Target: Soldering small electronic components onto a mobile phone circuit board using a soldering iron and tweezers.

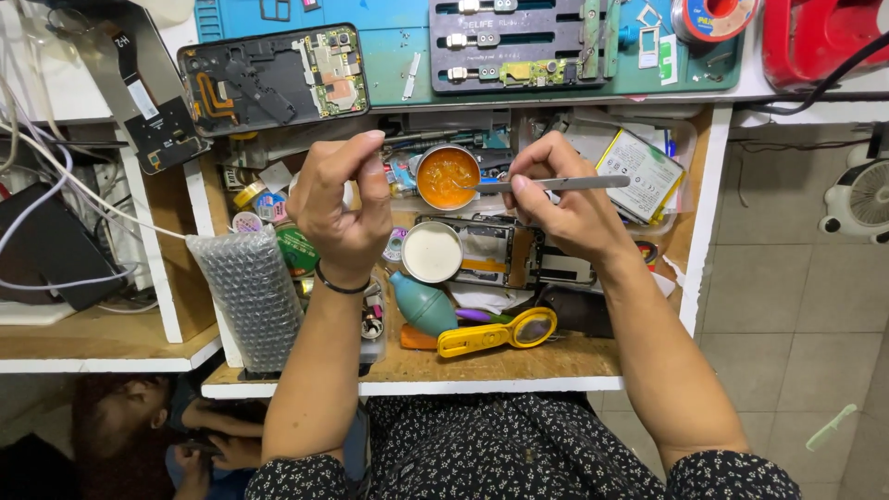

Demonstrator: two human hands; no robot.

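Right hand (565,199) gripping tweezers (556,184), orange tin (447,176)

Steel tweezers (556,183) (level) over orange tin (447,177)

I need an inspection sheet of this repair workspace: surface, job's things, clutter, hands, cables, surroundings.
Surface: wooden drawer tray, crowded; blue mat above it.
Job's things: metal tweezers, tip over the round tin of orange paste.
Clutter: opened phone on the mat, white tin lid, teal blower, yellow magnifier, bubble wrap roll, battery.
Hands: right hand has its grip on the tweezers; left hand pinched, what it holds cannot be told.
Cables: white cables at left.
Surroundings: tiled floor, small fan.
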